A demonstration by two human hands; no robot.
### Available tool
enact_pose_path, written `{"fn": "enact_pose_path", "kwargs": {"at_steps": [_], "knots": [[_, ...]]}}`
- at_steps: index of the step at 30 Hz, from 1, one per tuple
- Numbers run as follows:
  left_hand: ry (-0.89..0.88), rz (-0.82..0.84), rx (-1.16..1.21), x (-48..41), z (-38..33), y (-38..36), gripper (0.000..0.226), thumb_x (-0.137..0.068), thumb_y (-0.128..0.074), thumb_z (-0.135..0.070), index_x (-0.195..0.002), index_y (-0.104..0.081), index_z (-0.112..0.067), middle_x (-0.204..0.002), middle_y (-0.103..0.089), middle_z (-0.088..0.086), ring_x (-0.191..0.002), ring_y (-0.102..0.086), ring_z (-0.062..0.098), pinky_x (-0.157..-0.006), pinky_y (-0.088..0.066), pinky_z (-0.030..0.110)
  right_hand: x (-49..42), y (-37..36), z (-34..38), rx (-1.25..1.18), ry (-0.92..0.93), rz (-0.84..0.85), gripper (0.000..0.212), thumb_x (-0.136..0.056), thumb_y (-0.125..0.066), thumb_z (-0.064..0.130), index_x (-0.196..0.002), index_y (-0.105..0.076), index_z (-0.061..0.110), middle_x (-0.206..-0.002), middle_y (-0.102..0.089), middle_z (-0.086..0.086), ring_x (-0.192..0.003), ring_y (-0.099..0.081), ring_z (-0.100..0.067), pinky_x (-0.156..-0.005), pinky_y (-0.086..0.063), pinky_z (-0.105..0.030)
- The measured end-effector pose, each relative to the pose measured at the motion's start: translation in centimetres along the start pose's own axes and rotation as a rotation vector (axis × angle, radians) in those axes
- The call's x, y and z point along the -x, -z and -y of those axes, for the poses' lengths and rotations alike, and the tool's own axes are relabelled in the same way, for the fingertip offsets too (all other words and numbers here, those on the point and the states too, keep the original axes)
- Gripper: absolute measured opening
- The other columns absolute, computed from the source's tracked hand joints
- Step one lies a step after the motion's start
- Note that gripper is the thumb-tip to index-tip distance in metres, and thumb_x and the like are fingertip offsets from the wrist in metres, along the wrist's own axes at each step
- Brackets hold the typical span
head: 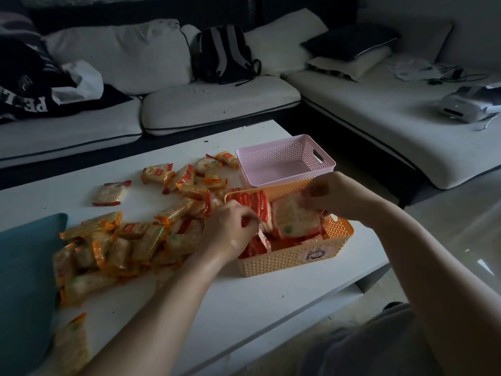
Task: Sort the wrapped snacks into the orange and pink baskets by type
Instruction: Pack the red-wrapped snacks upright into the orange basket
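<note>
Head cam: our left hand (233,229) pinches red-striped wrapped snacks (250,201) inside the orange plastic lattice basket (284,263), centre frame; right hand (331,194) pinches a pale cracker pack (292,219) above it. We'd stack them upright, keeping orange-wrapped ones (174,212) out.

Dim, murky room, perhaps window-lit from right, edges warped

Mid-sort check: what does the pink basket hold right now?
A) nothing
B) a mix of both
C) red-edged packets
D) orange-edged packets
A: the pink basket shows only its bare floor; the red-edged packets stand in the orange basket.
</note>
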State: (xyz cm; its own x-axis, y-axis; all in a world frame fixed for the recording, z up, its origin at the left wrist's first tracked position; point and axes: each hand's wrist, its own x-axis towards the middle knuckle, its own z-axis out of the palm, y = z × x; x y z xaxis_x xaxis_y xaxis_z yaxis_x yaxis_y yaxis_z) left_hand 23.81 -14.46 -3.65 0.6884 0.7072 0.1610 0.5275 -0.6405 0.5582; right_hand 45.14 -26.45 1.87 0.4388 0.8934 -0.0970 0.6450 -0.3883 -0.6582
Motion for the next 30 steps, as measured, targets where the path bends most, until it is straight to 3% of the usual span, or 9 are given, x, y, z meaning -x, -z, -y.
{"fn": "enact_pose_path", "kwargs": {"at_steps": [6,9,12,16,18,21,24,27,30], "knots": [[0.029,-0.114,0.257,-0.3,-0.3,-0.1,0.011,-0.096,-0.066,-0.026,-0.104,-0.07,-0.03,-0.098,-0.071,-0.018,-0.091,-0.067,-0.001,-0.075,-0.058,0.024,-0.4,-0.9,0.4,-0.038,-0.08,0.045,0.027,-0.09,-0.074,0.017,-0.114,-0.064,0.014,-0.105,-0.069,-0.005,-0.083,-0.075,-0.022,-0.073,-0.064,-0.044],[-0.018,-0.054,0.299,-0.2,-0.3,-0.3,0.028,-0.094,-0.069,-0.028,-0.119,-0.061,-0.036,-0.097,-0.069,-0.019,-0.086,-0.065,-0.007,-0.064,-0.052,0.011,-0.1,-1.0,0.8,0.132,-0.031,0.118,0.022,-0.087,-0.076,0.02,-0.105,-0.064,0.017,-0.099,-0.069,-0.001,-0.079,-0.072,-0.017,-0.071,-0.064,-0.034],[-0.094,0.054,0.286,-0.2,-0.5,-0.5,0.043,-0.095,-0.068,-0.035,-0.135,-0.055,-0.04,-0.105,-0.069,-0.017,-0.087,-0.065,-0.005,-0.066,-0.055,0.014,0.3,-1.8,1.3,0.235,0.01,0.169,0.018,-0.084,-0.079,0.026,-0.089,-0.062,0.023,-0.085,-0.066,0.004,-0.069,-0.067,-0.01,-0.06,-0.058,-0.02],[-0.085,0.087,0.262,-0.5,-0.6,-1.0,0.024,-0.1,-0.059,-0.028,-0.12,-0.071,-0.036,-0.106,-0.07,-0.018,-0.1,-0.065,0.002,-0.084,-0.053,0.018,0.6,-4.3,2.5,0.344,0.104,0.259,0.014,-0.082,-0.078,0.033,-0.081,-0.069,0.023,-0.073,-0.069,0.006,-0.061,-0.061,-0.007,-0.054,-0.048,-0.018],[0.014,0.123,0.306,-0.7,-0.7,-1.0,0.025,-0.097,-0.051,-0.045,-0.109,-0.073,-0.038,-0.101,-0.07,-0.02,-0.1,-0.066,0.004,-0.082,-0.051,0.02,0.5,-5.5,2.9,0.344,0.112,0.255,0.022,-0.085,-0.072,0.04,-0.088,-0.073,0.019,-0.073,-0.071,0.006,-0.06,-0.063,-0.009,-0.055,-0.053,-0.022],[0.034,0.179,0.126,-0.9,-0.5,-0.8,0.05,-0.088,-0.041,-0.075,-0.106,-0.069,-0.038,-0.101,-0.071,-0.014,-0.095,-0.062,0.011,-0.076,-0.048,0.031,0.0,-5.9,3.1,0.264,0.107,0.348,0.025,-0.092,-0.063,0.041,-0.093,-0.077,0.02,-0.079,-0.075,0.009,-0.07,-0.072,-0.008,-0.074,-0.062,-0.032],[-0.017,0.156,-0.176,-0.6,-0.9,-0.8,0.034,-0.095,-0.052,-0.06,-0.114,-0.067,-0.036,-0.119,-0.063,-0.01,-0.105,-0.047,0.017,-0.086,-0.036,0.037,-0.5,-4.3,2.0,0.192,0.038,0.438,0.019,-0.096,-0.059,0.017,-0.101,-0.077,0.018,-0.095,-0.076,0.005,-0.087,-0.072,-0.011,-0.088,-0.059,-0.031],[-0.038,0.123,-0.333,-0.3,-1.6,-1.5,0.028,-0.095,-0.055,-0.056,-0.114,-0.064,-0.038,-0.119,-0.056,-0.012,-0.115,-0.044,0.019,-0.11,-0.019,0.05,-0.8,-1.8,0.1,0.281,-0.028,0.237,0.023,-0.095,-0.059,0.007,-0.098,-0.077,0.02,-0.096,-0.071,0.005,-0.083,-0.066,-0.01,-0.077,-0.057,-0.027],[-0.034,0.091,-0.372,-0.4,-2.2,-2.0,0.028,-0.09,-0.063,-0.053,-0.113,-0.06,-0.037,-0.115,-0.053,-0.01,-0.115,-0.045,0.02,-0.112,-0.007,0.055,-1.2,-1.6,-1.3,0.352,-0.034,0.109,0.019,-0.094,-0.063,0.011,-0.099,-0.074,0.026,-0.093,-0.067,0.01,-0.079,-0.064,-0.009,-0.07,-0.058,-0.02]]}}
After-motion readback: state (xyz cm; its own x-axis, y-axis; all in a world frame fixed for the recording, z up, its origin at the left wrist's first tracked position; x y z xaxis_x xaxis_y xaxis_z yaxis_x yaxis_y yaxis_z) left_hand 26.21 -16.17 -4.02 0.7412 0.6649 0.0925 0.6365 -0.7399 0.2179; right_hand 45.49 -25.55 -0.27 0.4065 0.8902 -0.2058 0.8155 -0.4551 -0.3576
